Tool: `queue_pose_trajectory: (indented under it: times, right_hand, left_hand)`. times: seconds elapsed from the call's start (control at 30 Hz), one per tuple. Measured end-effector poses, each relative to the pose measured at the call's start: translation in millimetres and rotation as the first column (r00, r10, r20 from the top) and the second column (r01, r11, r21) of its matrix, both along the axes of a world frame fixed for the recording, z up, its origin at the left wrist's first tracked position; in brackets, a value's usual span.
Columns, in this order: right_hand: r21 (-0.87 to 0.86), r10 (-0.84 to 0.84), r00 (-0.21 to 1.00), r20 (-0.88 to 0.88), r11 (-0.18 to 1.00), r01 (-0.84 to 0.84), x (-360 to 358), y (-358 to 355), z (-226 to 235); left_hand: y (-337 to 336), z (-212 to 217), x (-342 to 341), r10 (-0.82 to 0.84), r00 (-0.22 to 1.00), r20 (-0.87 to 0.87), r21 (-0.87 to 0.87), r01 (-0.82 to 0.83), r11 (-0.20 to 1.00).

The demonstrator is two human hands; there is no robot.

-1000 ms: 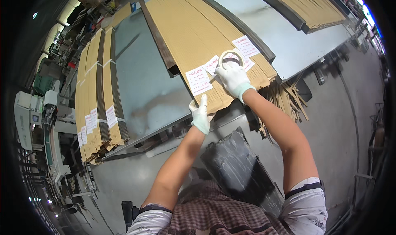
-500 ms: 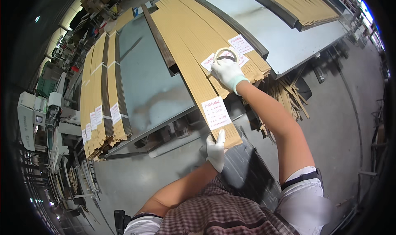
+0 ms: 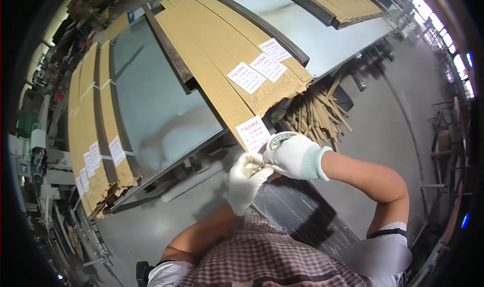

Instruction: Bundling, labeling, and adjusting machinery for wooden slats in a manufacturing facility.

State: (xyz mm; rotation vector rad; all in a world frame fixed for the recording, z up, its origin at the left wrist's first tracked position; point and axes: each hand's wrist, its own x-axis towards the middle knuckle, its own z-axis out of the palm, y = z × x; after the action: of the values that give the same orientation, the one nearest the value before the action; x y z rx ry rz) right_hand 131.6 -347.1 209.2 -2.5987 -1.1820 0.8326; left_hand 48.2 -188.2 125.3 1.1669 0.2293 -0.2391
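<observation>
While R hand (image 3: 296, 157) holds tape roll (image 3: 276, 138), L hand (image 3: 246, 180) is by brn strip (image 3: 233, 119).

A hand could slide over the gray table (image 3: 159, 105) between the left brown strips (image 3: 88, 120) and the middle brown strips (image 3: 206, 40). A long dark bar (image 3: 166, 45) stands in the way beside the middle ones. The left hand (image 3: 244, 183) and right hand (image 3: 297, 158) crowd the sticking-out strip's (image 3: 226, 113) end.
</observation>
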Motion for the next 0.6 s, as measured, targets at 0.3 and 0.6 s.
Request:
queue_pose_trajectory:
  times: [0.3,0.6]
  right_hand:
    - [-0.026,-0.171,0.943,-0.284,0.985,0.171,84.9,-24.1,-22.7]
    - [0.159,-0.276,0.653,-0.705,0.837,0.524,68.0,-24.7,-234.4]
  left_hand:
    - [80.3,-59.6,2.3,-0.146,0.989,-0.006,-0.057,0.145,0.988]
    - [50.9,-188.8,33.8,-0.194,0.981,-0.021,0.093,0.196,0.976]
